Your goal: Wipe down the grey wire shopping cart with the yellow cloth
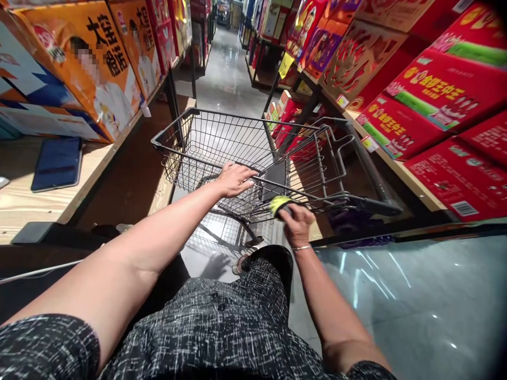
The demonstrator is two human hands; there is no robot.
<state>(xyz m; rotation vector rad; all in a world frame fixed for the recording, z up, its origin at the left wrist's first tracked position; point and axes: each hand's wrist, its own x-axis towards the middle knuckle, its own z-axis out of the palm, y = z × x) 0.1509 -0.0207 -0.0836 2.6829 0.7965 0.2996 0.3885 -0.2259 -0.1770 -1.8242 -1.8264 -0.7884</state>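
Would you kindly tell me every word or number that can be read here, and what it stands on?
"太空": orange carton, left; the characters beneath are unclear.
"金锣王中王": red cartons, right.
Too small or blurred to read: price tags, yellow sign, barcode digits, and print on other cartons.

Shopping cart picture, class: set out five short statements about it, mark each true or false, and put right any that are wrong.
1. The left hand is on the side rim of the shopping cart. True.
2. The right hand holds nothing. False: it holds a blurred yellow-and-black item.
3. A bracelet circles the right wrist. True.
4. The dark flat device lies inside the cart. False: it lies on the wooden shelf at left.
5. Red boxes are stacked at right. True.
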